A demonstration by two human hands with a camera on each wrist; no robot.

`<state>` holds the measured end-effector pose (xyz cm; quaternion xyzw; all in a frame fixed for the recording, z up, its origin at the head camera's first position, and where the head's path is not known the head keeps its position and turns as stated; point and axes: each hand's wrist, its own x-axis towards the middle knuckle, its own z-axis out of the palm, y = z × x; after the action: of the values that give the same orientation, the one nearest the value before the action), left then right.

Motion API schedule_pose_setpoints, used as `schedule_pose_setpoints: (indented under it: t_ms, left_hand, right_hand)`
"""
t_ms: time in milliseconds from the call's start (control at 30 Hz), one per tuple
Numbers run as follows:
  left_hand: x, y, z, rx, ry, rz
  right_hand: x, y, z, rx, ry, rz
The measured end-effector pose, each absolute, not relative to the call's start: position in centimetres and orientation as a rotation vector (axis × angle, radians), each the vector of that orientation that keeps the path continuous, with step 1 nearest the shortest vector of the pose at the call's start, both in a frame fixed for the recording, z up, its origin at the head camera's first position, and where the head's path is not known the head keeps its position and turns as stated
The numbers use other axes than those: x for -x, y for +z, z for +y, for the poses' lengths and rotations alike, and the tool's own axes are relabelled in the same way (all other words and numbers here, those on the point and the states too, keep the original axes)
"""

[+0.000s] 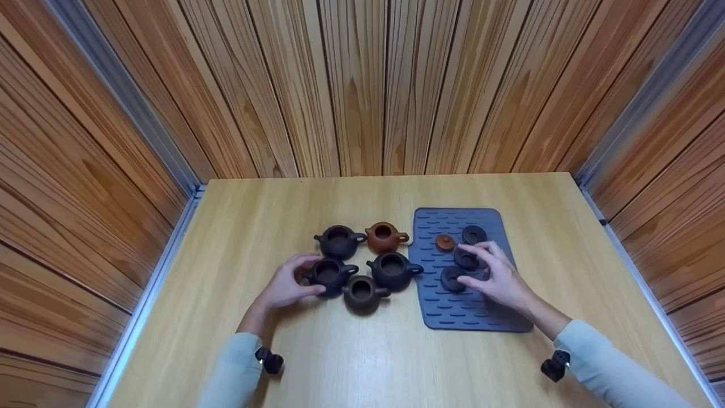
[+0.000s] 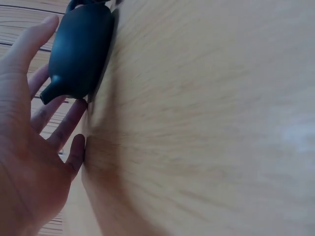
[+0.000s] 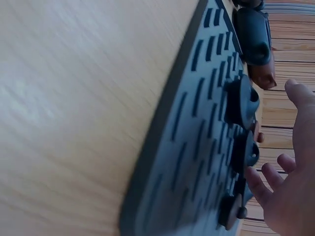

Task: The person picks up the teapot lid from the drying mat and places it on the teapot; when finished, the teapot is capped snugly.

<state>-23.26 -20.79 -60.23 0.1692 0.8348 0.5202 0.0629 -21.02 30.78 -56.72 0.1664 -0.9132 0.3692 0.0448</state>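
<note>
My left hand (image 1: 291,281) is around the spout side of a dark teapot (image 1: 330,277), thumb in front and fingers behind. In the left wrist view, that teapot (image 2: 81,51) stands on the table with a gap between its spout and my palm. My right hand (image 1: 500,279) hovers over a grey mat, thumb and fingers apart, with nothing between them. Nearest to it are two dark lids, a front one (image 1: 452,280) and a middle one (image 1: 465,259). The right wrist view shows the thumb clear of the front lid (image 3: 240,101). Another lid (image 3: 229,210) is largely hidden by the hand in the head view.
Lidless teapots cluster beside it: a dark one (image 1: 337,243) behind, a reddish-brown one (image 1: 384,242), a dark one (image 1: 392,277) and a brownish one (image 1: 363,300) in front. The grey ridged mat (image 1: 453,317) also bears a reddish lid (image 1: 445,243) and a dark lid (image 1: 474,234).
</note>
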Motion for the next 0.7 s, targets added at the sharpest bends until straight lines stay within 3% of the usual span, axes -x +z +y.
schedule_pose_setpoints:
  t_ms: [700]
  left_hand:
    - [23.2,-60.9,-20.8,-0.477,1.675,2.421]
  right_hand:
    - [20.4,-58.8,30.0,-0.321,1.379,-2.762]
